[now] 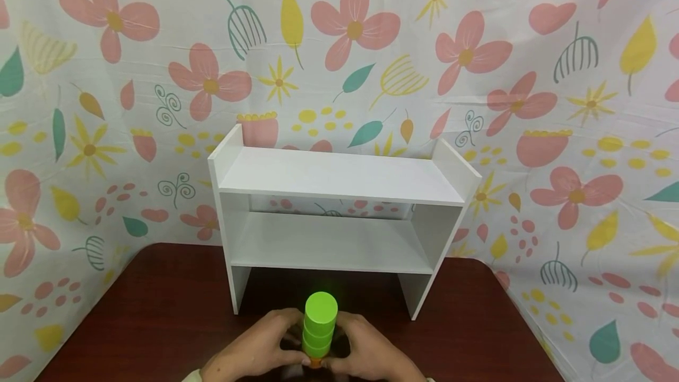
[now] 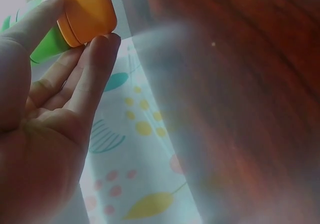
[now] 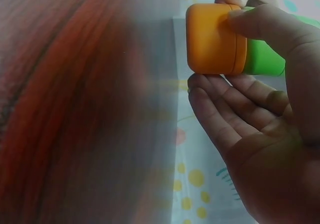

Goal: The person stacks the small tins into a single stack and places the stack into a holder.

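Upright over the table near its front stands a slim green-and-orange container [image 1: 320,326], with a flat round green top, stepped green sections and an orange end at the bottom. My left hand [image 1: 258,348] holds it from the left, thumb on the front and fingers behind. From the other side my right hand [image 1: 369,349] pinches it likewise. In the left wrist view the left thumb and fingertips meet the orange end [image 2: 90,13]. The right wrist view has the right thumb near the seam between orange and green. Whether its base touches the table cannot be told.
Behind the hands a white two-tier shelf [image 1: 339,178] stands on the dark reddish-brown table [image 1: 154,311]. It has raised side panels and an open space under its lower board [image 1: 329,243]. A flower-patterned curtain [image 1: 350,93] hangs behind and along both sides.
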Action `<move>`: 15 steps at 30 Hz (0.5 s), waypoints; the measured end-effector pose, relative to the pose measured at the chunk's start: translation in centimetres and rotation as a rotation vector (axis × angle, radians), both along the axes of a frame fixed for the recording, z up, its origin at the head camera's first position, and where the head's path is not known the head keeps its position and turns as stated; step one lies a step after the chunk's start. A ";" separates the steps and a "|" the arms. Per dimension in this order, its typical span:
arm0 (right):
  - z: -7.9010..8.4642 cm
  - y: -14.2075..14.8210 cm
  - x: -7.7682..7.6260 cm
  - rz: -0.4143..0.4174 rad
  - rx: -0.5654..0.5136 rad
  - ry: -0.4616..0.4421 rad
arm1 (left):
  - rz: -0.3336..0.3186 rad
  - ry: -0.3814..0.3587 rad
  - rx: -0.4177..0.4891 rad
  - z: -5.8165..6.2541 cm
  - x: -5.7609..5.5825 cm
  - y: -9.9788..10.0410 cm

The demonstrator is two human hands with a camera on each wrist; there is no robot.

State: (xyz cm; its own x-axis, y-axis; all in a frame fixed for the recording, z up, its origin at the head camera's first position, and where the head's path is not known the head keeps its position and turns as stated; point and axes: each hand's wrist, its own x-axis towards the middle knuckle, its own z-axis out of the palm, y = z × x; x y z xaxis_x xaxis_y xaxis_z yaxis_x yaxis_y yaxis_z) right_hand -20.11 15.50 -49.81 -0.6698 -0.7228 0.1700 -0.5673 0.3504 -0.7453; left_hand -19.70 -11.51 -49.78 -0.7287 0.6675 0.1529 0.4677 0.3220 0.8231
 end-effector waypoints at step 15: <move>1.2 -0.1 0.1 0.003 -0.010 0.031 | 0.024 0.026 -0.030 1.6 0.2 0.1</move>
